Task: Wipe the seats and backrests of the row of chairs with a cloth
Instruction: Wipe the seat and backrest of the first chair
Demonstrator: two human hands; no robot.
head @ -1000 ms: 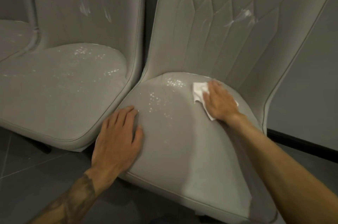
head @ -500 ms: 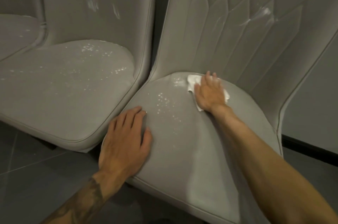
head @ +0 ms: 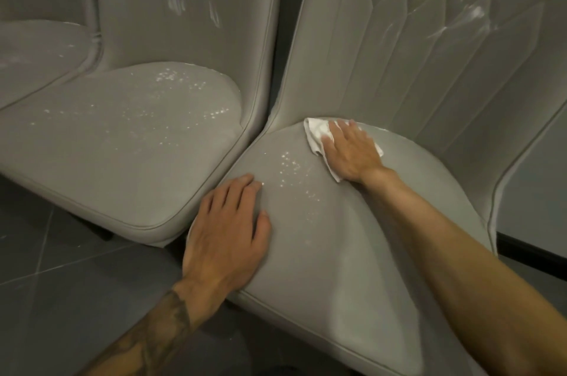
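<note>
Grey padded chairs stand side by side. On the seat of the right chair, my right hand presses a white cloth flat near the back, where the seat meets the quilted backrest. Part of the cloth is hidden under the palm. My left hand lies flat on that seat's front left corner, fingers slightly apart, holding nothing. Shiny droplets speckle the seat between the two hands. The middle chair's seat is also dotted with droplets.
A third chair's seat shows at the far left. Wet streaks mark the middle backrest. Dark grey floor tiles lie in front, and a pale wall with a dark skirting is at the right.
My right hand has slid the cloth leftward along the back of the right seat. My left hand has stayed on the seat's front corner. The view has shifted, moving the chairs rightward in frame.
</note>
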